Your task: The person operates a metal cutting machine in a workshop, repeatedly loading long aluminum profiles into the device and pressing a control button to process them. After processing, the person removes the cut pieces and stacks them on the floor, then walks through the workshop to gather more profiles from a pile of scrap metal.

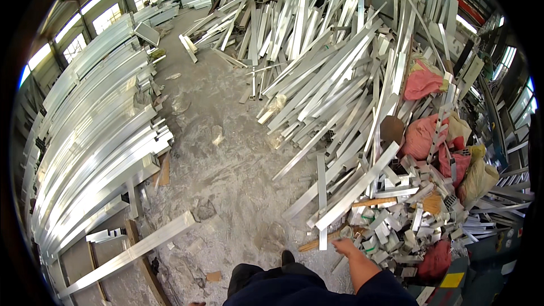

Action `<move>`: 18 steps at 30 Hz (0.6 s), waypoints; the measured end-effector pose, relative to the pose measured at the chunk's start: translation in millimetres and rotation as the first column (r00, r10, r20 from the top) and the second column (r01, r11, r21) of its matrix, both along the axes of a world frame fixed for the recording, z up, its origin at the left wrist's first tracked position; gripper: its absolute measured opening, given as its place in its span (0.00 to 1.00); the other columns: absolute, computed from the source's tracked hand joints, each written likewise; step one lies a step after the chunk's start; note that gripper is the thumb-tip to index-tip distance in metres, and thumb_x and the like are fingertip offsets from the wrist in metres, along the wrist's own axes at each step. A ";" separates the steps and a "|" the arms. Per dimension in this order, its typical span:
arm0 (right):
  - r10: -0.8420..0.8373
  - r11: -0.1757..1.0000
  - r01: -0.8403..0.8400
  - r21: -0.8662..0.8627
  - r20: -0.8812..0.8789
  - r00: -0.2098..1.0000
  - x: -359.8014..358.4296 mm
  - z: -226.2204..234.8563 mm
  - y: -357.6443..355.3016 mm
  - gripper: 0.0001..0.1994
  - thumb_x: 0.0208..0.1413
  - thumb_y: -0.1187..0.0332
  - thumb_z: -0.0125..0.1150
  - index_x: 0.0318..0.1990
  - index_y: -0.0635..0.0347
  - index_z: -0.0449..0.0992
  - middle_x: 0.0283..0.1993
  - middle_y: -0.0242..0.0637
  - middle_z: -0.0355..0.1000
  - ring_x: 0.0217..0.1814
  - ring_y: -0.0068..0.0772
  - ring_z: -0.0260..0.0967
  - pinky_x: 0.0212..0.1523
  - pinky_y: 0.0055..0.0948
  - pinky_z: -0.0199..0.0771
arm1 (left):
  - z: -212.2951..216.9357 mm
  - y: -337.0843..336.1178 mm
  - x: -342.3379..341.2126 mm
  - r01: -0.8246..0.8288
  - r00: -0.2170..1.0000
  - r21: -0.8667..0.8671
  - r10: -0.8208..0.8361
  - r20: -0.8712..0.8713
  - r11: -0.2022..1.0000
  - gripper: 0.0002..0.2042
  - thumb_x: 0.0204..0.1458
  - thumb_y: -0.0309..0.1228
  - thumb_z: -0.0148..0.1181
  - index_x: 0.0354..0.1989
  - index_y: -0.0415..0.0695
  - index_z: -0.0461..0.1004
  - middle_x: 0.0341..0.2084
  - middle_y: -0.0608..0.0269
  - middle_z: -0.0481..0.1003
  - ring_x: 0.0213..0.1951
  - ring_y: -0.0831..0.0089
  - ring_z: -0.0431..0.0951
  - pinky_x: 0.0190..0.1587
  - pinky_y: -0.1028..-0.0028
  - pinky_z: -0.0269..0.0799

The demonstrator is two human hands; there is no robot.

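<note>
My right hand (344,247) hangs low at the right, its fingers loosely curled with nothing visible in them. Just left of it is the lower end of a narrow silver metal bar (322,192); a small gap seems to separate them. That bar leans at the front of a large heap of aluminium profiles (340,79). Beside my right forearm lies a pile of short metal offcuts (391,224). Only a sliver of my left hand (197,304) shows at the bottom edge; its fingers are too cut off to read.
Long aluminium profiles (96,153) are stacked along the left. One square beam (136,255) juts across wooden battens (141,260) toward the walkway. Dusty grey floor (215,164) with plastic scraps runs between the piles. Pink sacks (422,136) and a yellowish sack (479,178) sit right.
</note>
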State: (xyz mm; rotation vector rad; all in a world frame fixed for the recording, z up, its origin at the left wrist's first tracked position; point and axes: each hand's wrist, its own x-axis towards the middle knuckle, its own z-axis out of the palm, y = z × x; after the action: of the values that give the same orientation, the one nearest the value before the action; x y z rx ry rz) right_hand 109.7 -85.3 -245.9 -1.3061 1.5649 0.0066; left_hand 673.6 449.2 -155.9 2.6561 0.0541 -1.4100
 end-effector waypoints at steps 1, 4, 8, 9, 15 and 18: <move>0.072 0.991 -0.071 -0.111 0.002 0.997 39.0 10.3 -36.5 0.22 0.55 0.54 0.65 0.39 0.71 0.81 0.33 0.42 0.79 0.30 0.31 0.76 0.30 0.31 0.77 | -4.3 10.5 -4.8 0.063 0.994 -0.128 -0.051 0.100 0.990 0.18 0.50 0.42 0.69 0.37 0.37 0.82 0.32 0.53 0.83 0.29 0.64 0.83 0.38 0.65 0.78; 0.100 0.992 -0.095 -0.089 0.059 0.993 127.0 46.5 -107.5 0.24 0.55 0.55 0.66 0.46 0.72 0.79 0.37 0.43 0.80 0.34 0.32 0.78 0.36 0.32 0.78 | -10.4 -11.6 -0.4 0.102 0.987 -0.173 -0.078 0.141 0.980 0.18 0.50 0.43 0.69 0.37 0.39 0.82 0.32 0.53 0.82 0.29 0.61 0.83 0.40 0.63 0.78; 0.215 0.970 -0.209 -0.126 0.040 0.976 222.3 83.9 -171.5 0.26 0.54 0.50 0.65 0.48 0.68 0.79 0.43 0.49 0.80 0.42 0.43 0.79 0.45 0.36 0.76 | -37.7 -95.4 45.9 0.018 0.999 -0.110 -0.013 0.047 0.994 0.18 0.50 0.44 0.69 0.36 0.38 0.82 0.31 0.52 0.82 0.28 0.60 0.83 0.38 0.62 0.78; 0.205 0.973 -0.199 -0.117 0.044 0.978 238.1 80.8 -182.8 0.27 0.54 0.50 0.65 0.48 0.68 0.79 0.43 0.48 0.80 0.43 0.43 0.79 0.46 0.37 0.76 | -42.5 -114.4 63.8 0.016 0.999 -0.111 -0.012 0.034 0.994 0.18 0.50 0.44 0.68 0.36 0.38 0.82 0.30 0.52 0.82 0.28 0.60 0.83 0.38 0.61 0.78; 0.298 0.954 -0.288 0.079 -0.224 0.928 307.7 61.9 -209.8 0.27 0.52 0.47 0.66 0.42 0.68 0.81 0.33 0.45 0.80 0.32 0.40 0.79 0.36 0.36 0.78 | -64.0 -229.3 232.8 0.124 0.991 -0.103 -0.118 0.062 0.987 0.19 0.51 0.44 0.68 0.35 0.37 0.82 0.29 0.50 0.81 0.26 0.58 0.82 0.36 0.60 0.78; 0.332 0.926 -0.263 0.272 -0.251 0.909 326.6 55.8 -221.8 0.28 0.49 0.43 0.68 0.32 0.67 0.84 0.28 0.41 0.79 0.29 0.37 0.77 0.31 0.36 0.77 | -61.1 -289.5 348.0 0.243 0.958 -0.022 -0.237 0.160 0.970 0.20 0.51 0.45 0.68 0.35 0.36 0.81 0.28 0.50 0.81 0.25 0.57 0.82 0.36 0.59 0.78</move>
State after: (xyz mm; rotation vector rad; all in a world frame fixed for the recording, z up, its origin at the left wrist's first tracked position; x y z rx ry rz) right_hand 436.3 -307.1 -190.1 -1.3887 1.5350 0.5879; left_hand 1021.6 159.7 -217.0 2.8045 -0.3213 -1.2408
